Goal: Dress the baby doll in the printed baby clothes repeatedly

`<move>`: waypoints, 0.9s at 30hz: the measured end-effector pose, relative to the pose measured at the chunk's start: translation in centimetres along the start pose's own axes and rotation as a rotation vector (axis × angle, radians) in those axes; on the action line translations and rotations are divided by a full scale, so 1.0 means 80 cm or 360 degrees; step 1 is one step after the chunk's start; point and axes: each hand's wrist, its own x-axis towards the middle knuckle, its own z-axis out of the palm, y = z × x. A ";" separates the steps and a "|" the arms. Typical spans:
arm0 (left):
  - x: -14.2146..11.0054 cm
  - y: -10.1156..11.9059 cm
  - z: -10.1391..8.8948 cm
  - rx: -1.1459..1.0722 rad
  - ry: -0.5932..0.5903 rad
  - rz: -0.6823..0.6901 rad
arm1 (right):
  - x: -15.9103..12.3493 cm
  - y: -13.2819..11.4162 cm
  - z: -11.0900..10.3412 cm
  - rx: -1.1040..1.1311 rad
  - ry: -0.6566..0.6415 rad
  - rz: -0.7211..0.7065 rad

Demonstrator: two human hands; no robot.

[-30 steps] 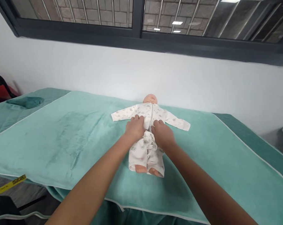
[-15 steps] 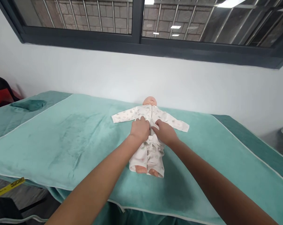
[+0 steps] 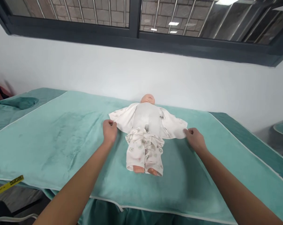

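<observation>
Green cover is lying below a white wall. Doll is lying mid-cover, long axis running near-far, head far. Left hand is pinching the open shirt's left flap; right hand is pinching its right flap. Torso's sitting between, neither hand clearly nearer.

1 green, cloth-covered bed (white-edged, faintly rumpled) carries 1 doll, face up in patterned white clothes.
</observation>
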 end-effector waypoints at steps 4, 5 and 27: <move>-0.032 -0.010 0.006 0.0066 -0.0282 0.0310 | -0.029 -0.039 0.022 -0.0156 -0.0163 -0.0406; -0.038 -0.009 0.006 0.0027 -0.0465 0.0308 | -0.040 -0.050 0.030 -0.0102 -0.0341 -0.0488; -0.035 0.054 -0.013 0.0278 -0.1383 0.0578 | -0.058 -0.094 0.056 -0.0718 -0.0595 -0.1190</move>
